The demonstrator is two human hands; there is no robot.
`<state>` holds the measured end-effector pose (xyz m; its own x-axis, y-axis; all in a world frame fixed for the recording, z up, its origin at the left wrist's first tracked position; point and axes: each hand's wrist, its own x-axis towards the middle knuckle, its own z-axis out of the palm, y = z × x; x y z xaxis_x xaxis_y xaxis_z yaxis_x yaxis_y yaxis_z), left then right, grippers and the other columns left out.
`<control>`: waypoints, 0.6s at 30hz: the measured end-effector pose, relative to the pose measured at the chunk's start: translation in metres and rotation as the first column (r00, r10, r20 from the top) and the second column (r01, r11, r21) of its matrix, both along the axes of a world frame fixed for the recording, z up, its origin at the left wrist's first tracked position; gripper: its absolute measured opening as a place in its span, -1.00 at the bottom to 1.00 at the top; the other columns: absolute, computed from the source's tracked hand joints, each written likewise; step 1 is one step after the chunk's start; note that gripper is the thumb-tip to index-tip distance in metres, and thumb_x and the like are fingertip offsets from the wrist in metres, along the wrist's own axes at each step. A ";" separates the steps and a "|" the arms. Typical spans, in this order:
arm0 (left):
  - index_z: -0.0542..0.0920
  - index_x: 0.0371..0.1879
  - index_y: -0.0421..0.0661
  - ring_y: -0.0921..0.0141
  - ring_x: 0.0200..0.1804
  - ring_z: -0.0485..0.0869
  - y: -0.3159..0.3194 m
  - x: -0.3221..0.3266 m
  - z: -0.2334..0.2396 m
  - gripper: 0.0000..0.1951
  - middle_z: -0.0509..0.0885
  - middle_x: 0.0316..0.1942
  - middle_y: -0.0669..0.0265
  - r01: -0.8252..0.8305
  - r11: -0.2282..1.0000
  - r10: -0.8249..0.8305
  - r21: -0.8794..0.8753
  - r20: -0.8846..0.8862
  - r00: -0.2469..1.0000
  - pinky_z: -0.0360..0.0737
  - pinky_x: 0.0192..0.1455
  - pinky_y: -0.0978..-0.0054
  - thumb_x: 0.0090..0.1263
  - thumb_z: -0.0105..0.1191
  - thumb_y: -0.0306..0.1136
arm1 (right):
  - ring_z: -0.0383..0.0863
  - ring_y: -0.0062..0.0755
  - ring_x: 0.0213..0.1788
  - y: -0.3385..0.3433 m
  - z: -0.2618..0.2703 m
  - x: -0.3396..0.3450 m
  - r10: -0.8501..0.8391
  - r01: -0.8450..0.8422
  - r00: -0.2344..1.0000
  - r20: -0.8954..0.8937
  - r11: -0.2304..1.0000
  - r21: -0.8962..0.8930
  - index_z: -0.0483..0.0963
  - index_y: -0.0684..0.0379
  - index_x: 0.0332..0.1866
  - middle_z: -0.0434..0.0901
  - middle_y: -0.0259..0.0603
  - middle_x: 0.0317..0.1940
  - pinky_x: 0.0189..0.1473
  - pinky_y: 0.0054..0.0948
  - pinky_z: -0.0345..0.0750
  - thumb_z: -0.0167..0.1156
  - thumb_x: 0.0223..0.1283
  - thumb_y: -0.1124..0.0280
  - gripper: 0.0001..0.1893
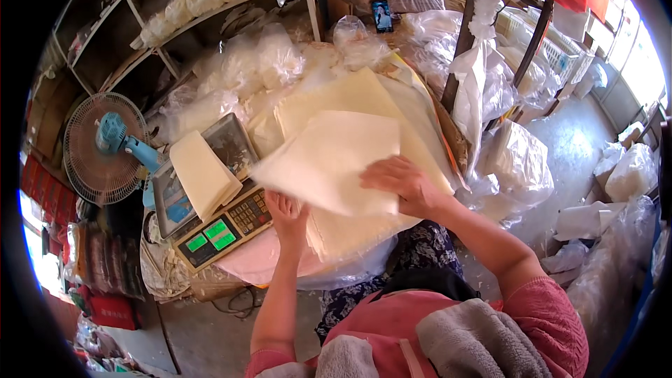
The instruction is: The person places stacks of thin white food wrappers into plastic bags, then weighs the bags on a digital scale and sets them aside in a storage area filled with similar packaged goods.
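A thin cream sheet (336, 160), folded or loosely stacked, lies over a pile of larger cream sheets (362, 92). Its left corner is blurred and appears raised. My right hand (396, 181) rests over the sheet's right edge with blurred fingers; whether it pinches the sheet is unclear. By the sheet's lower left edge is my left hand (286, 215), thumb apart from the fingers, with nothing visibly held. Close to it stands a digital scale (233, 228) with lit green displays. A folded stack of cream sheets (202, 170) lies across its metal pan (228, 139).
A blue desk fan (113, 136) stands left of the scale. Clear plastic bags (262, 60) crowd the table's back, and a phone (381, 16) shows a picture. Shelves (210, 8) rise behind. At right are a post (459, 63) and a bagged stack (517, 163).
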<state>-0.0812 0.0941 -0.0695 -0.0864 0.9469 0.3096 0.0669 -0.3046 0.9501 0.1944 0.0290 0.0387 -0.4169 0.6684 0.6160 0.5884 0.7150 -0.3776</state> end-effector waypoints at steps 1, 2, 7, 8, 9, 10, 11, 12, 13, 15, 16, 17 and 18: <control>0.26 0.32 -0.29 0.20 0.29 0.45 -0.007 0.000 -0.003 -0.32 0.43 0.28 0.07 0.036 0.998 -0.028 0.052 -0.161 0.987 0.37 0.38 0.31 0.22 0.28 -0.56 | 0.60 -0.11 0.11 -0.010 -0.018 0.007 -0.016 0.017 1.000 0.019 0.999 -0.036 0.56 0.18 0.07 0.64 -0.16 0.04 0.18 -0.15 0.51 0.20 0.02 0.63 -0.59; 0.23 0.35 -0.30 0.19 0.35 0.41 0.004 -0.012 -0.025 -0.28 0.40 0.33 0.05 0.124 0.932 0.040 0.341 -0.437 0.899 0.35 0.40 0.29 0.22 0.29 -0.53 | 0.60 -0.15 0.13 -0.020 -0.045 0.017 -0.024 0.014 0.999 -0.036 0.969 -0.249 0.57 0.19 0.08 0.64 -0.16 0.06 0.18 -0.20 0.52 0.24 0.07 0.57 -0.61; 0.57 0.10 -0.23 0.18 0.16 0.62 -0.017 -0.013 -0.031 -0.62 0.73 -0.11 0.13 0.614 0.714 -0.547 -0.337 0.278 0.790 0.40 0.38 0.27 0.28 0.18 -0.47 | 0.66 -0.43 -0.06 -0.012 -0.147 0.074 -0.552 0.159 0.827 -0.107 0.412 -0.897 0.60 0.30 -0.04 0.72 -0.11 -0.16 -0.10 -0.32 0.57 0.36 0.17 0.16 -0.58; 0.55 0.14 -0.20 0.14 0.19 0.60 -0.012 0.005 0.014 -0.58 0.69 -0.02 0.11 0.420 0.727 -0.511 -0.543 -0.020 0.859 0.40 0.38 0.26 0.26 0.20 -0.46 | 0.67 -0.35 -0.12 -0.006 -0.137 0.072 -0.576 0.176 0.809 -0.115 0.425 -0.888 0.58 0.32 -0.04 0.72 -0.09 -0.21 -0.14 -0.26 0.55 0.35 0.17 0.15 -0.57; 0.52 0.19 -0.16 0.09 0.22 0.58 -0.010 0.014 0.039 -0.53 0.65 0.07 0.08 0.170 0.735 -0.483 -0.657 -0.330 0.811 0.40 0.39 0.25 0.25 0.22 -0.45 | 0.68 -0.27 -0.18 -0.001 -0.124 0.063 -0.595 0.192 0.793 -0.131 0.448 -0.873 0.57 0.34 -0.05 0.72 -0.07 -0.25 -0.19 -0.20 0.53 0.34 0.17 0.14 -0.56; 0.52 0.19 -0.16 0.09 0.22 0.58 -0.010 0.015 0.031 -0.53 0.65 0.07 0.08 0.164 0.737 -0.477 -0.655 -0.332 0.814 0.40 0.39 0.25 0.25 0.22 -0.45 | 0.68 -0.27 -0.18 0.006 -0.121 0.055 -0.590 0.188 0.797 -0.133 0.452 -0.872 0.57 0.34 -0.05 0.72 -0.07 -0.25 -0.19 -0.20 0.53 0.34 0.17 0.14 -0.56; 0.46 0.27 -0.13 0.06 0.29 0.49 -0.007 0.015 0.010 -0.46 0.54 0.19 0.05 0.082 0.881 -0.331 -0.467 -0.481 0.812 0.32 0.43 0.21 0.28 0.23 -0.33 | 0.68 -0.16 -0.19 0.012 -0.119 0.047 -0.610 0.397 0.791 0.051 0.448 -0.801 0.56 0.35 -0.04 0.70 -0.03 -0.29 -0.19 -0.15 0.52 0.32 0.17 0.17 -0.57; 0.39 0.35 -0.10 0.03 0.37 0.40 -0.002 0.018 -0.005 -0.38 0.44 0.31 0.02 0.007 0.970 -0.151 -0.241 -0.586 0.796 0.24 0.48 0.16 0.30 0.23 -0.21 | 0.68 -0.06 -0.20 0.018 -0.117 0.044 -0.631 0.587 0.741 0.229 0.443 -0.678 0.55 0.36 -0.03 0.69 0.01 -0.33 -0.18 -0.10 0.52 0.30 0.18 0.20 -0.58; 0.39 0.35 -0.10 0.03 0.37 0.40 0.000 0.023 -0.010 -0.38 0.44 0.31 0.02 0.008 0.972 -0.146 -0.234 -0.583 0.799 0.24 0.48 0.16 0.30 0.23 -0.21 | 0.68 -0.06 -0.20 0.021 -0.117 0.046 -0.633 0.590 0.740 0.228 0.448 -0.672 0.55 0.36 -0.03 0.69 0.01 -0.33 -0.18 -0.10 0.52 0.30 0.18 0.20 -0.58; 0.27 0.43 -0.07 0.06 0.50 0.17 0.002 0.031 -0.021 -0.23 0.19 0.46 0.01 0.334 0.933 0.012 0.131 -0.942 0.336 0.06 0.54 0.05 0.32 0.17 0.05 | 0.64 0.12 -0.12 0.024 -0.119 0.047 -0.612 0.581 0.753 0.243 0.444 -0.682 0.46 0.28 0.17 0.66 0.06 -0.18 -0.14 -0.08 0.54 0.31 0.15 0.17 -0.46; 0.32 0.38 -0.14 0.01 0.46 0.20 -0.003 0.034 -0.025 -0.19 0.23 0.43 -0.03 0.373 0.922 -0.009 0.105 -0.957 0.290 0.13 0.48 -0.02 0.23 0.25 0.10 | 0.64 0.12 -0.12 0.025 -0.115 0.044 -0.614 0.583 0.753 0.238 0.453 -0.674 0.46 0.28 0.17 0.66 0.06 -0.18 -0.14 -0.08 0.54 0.31 0.15 0.17 -0.46; 0.32 0.38 -0.14 0.01 0.46 0.20 -0.005 0.033 -0.028 -0.19 0.23 0.43 -0.03 0.373 0.920 0.003 0.117 -0.956 0.294 0.13 0.48 -0.02 0.23 0.25 0.10 | 0.56 0.14 0.05 0.022 -0.113 0.037 -0.614 0.621 0.743 0.264 0.489 -0.613 0.34 0.21 0.30 0.57 0.06 0.02 -0.01 -0.06 0.52 0.33 0.12 0.12 -0.33; 0.32 0.37 -0.14 -0.01 0.47 0.19 -0.006 0.037 -0.016 -0.19 0.23 0.43 -0.02 0.372 0.927 -0.060 0.040 -0.966 0.252 0.12 0.49 0.00 0.24 0.23 0.11 | 0.48 0.17 0.22 0.022 -0.107 0.033 -0.624 0.661 0.727 0.288 0.522 -0.539 0.23 0.13 0.43 0.48 0.07 0.22 0.12 -0.04 0.50 0.35 0.09 0.06 -0.19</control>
<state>-0.0442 0.0880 -0.0855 0.6072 0.7689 0.2001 0.7523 -0.6374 0.1666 0.2278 0.0513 -0.0687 0.2536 0.9673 0.0074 0.8300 -0.2136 -0.5152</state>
